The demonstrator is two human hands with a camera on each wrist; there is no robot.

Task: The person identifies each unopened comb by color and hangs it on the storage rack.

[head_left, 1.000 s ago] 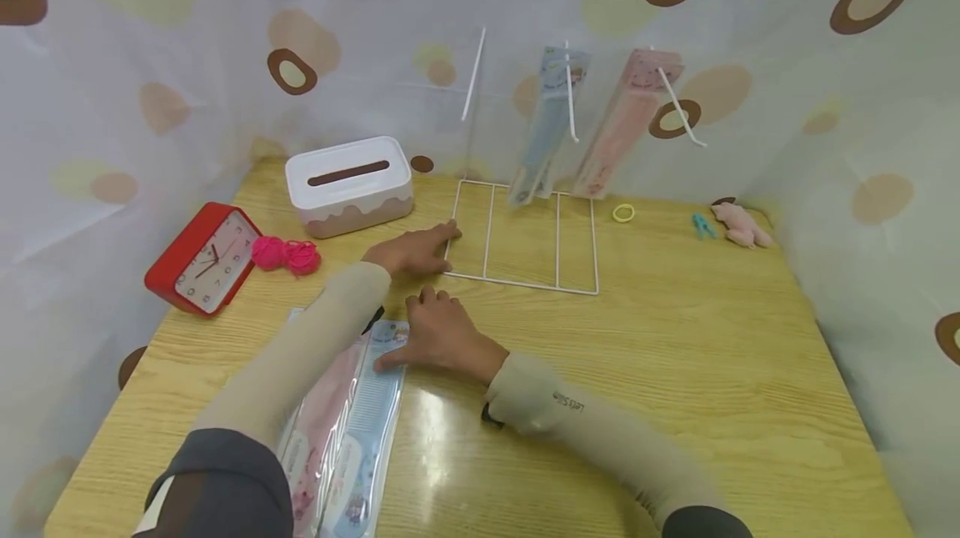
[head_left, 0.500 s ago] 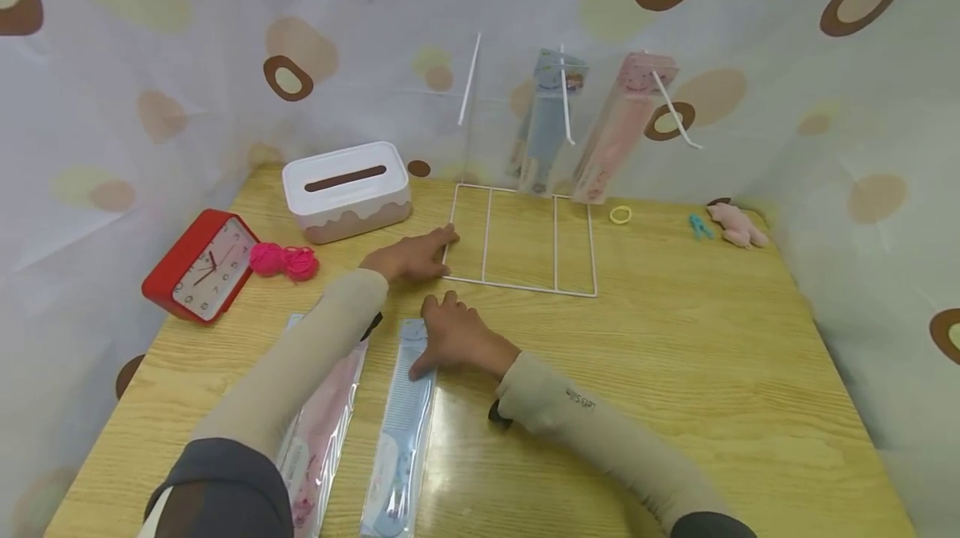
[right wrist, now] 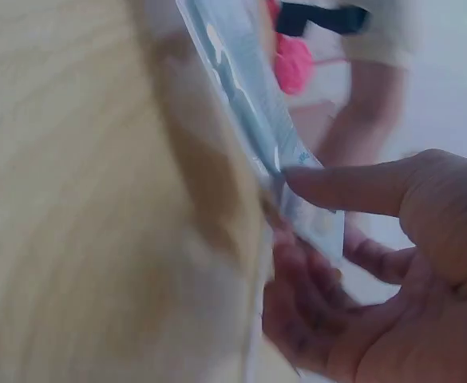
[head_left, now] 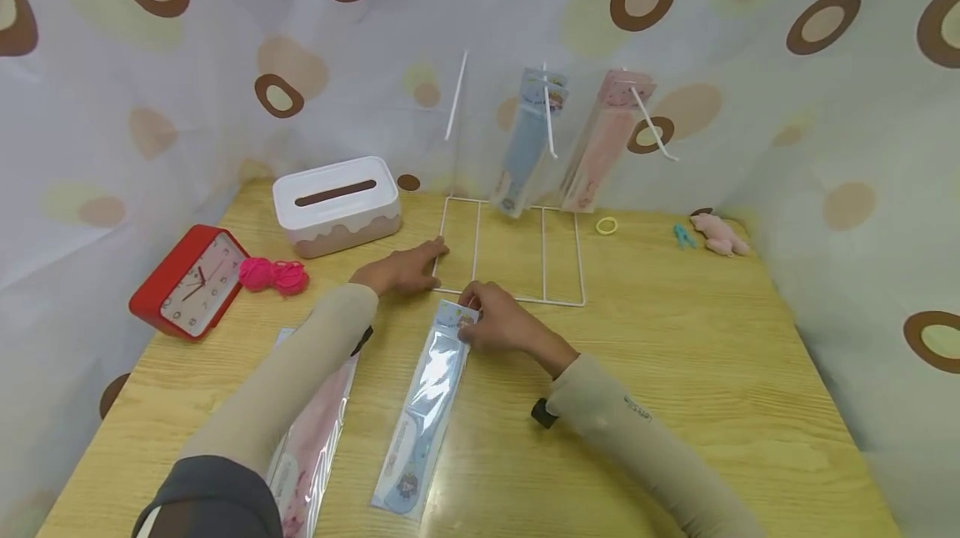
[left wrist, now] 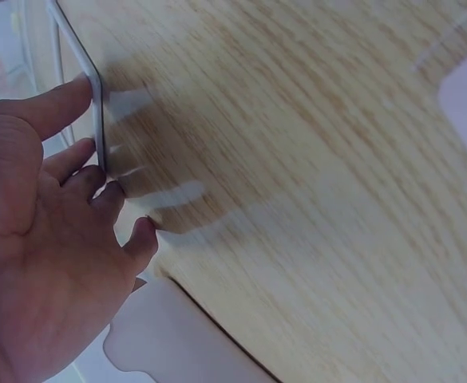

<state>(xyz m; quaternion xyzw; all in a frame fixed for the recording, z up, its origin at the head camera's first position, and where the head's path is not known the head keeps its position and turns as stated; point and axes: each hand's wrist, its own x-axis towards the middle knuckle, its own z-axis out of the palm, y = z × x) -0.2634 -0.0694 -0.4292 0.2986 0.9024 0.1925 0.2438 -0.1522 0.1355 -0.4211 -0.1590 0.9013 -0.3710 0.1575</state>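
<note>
A packaged blue comb (head_left: 431, 409) slants up from the table in the head view. My right hand (head_left: 502, 321) pinches the right edge of its header between thumb and fingers; the right wrist view shows the thumb (right wrist: 345, 187) against the clear wrapper. My left hand (head_left: 401, 269) rests at the near left corner of a white wire display rack (head_left: 517, 299). In the left wrist view its thumb and fingertips touch the bent wire (left wrist: 97, 104), fingers loosely extended. A packaged pink comb (head_left: 318, 429) lies on the table, partly hidden under the left forearm.
Packaged blue combs (head_left: 521, 146) and pink combs (head_left: 603, 142) hang on two rack hooks; the left hook (head_left: 456, 96) bears nothing. A tissue box (head_left: 337, 204), red clock (head_left: 187, 284) and pink yarn (head_left: 273, 275) stand left. A yellow ring (head_left: 607, 226), blue clip (head_left: 684, 236) and pink toy (head_left: 720, 235) lie right.
My right hand has slid the blue comb package rightward, away from the pink one, and now lifts its header end. The left hand stays at the rack corner. The head view has tilted up slightly.
</note>
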